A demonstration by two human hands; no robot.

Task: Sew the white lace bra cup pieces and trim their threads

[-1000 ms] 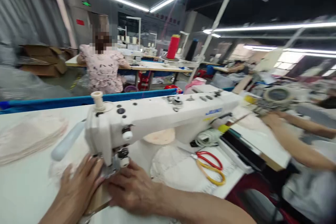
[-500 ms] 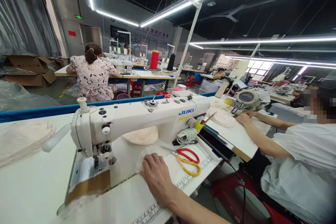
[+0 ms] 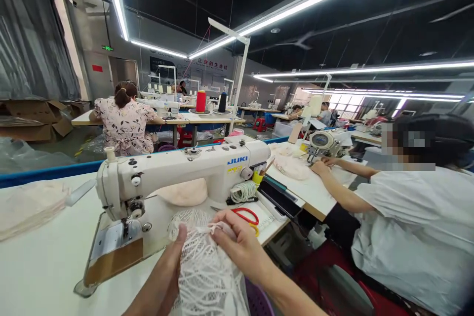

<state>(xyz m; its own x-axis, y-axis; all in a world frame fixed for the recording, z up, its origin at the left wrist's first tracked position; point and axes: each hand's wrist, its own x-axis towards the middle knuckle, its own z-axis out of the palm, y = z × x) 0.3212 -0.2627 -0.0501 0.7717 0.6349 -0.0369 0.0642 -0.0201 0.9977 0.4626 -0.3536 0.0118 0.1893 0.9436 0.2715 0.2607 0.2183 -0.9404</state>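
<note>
White lace fabric (image 3: 207, 271) hangs between my two hands at the near edge of the table. My left hand (image 3: 165, 271) grips its left side, thumb up, with the other fingers hidden behind the lace. My right hand (image 3: 237, 244) pinches the top edge of the lace between thumb and fingers. Just beyond them stands a white sewing machine (image 3: 185, 168), its needle area to the left of my hands. Partly covered by my right hand, scissors with red and yellow handles (image 3: 249, 215) lie on the table. More lace (image 3: 190, 217) lies bunched beyond my fingers.
A stack of pale fabric (image 3: 31, 207) lies at the left. Behind the machine arm is a pale piece (image 3: 183, 192). A coiled cord (image 3: 242, 191) sits by the machine's right end. At right, a co-worker in white (image 3: 414, 217) works at another machine (image 3: 322, 142).
My left hand has come into view, holding lace. My right hand has moved from lying on the table to pinching the lace, now lifted up. The view has turned slightly right.
</note>
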